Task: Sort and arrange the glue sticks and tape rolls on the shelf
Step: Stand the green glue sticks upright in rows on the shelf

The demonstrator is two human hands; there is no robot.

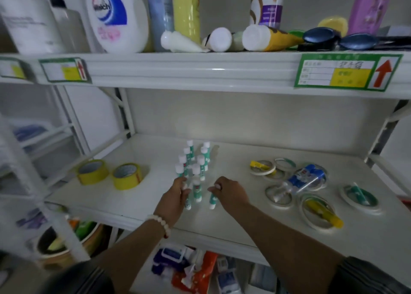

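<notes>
Glue sticks (201, 163) stand upright at frame centre; just below, left hand (175, 197) curls fingers round one stick (188, 204), right hand (230, 191) pinches another stick (212, 201).

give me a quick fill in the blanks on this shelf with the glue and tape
1. The two wide tape rolls at the left of the shelf are ____ in colour.
2. The clustered glue sticks stand ____.
3. The bead bracelet is on the ____ wrist.
4. The thin tape rings lie to the ____ of the glue sticks.

Missing words: yellow; upright; left; right
</notes>
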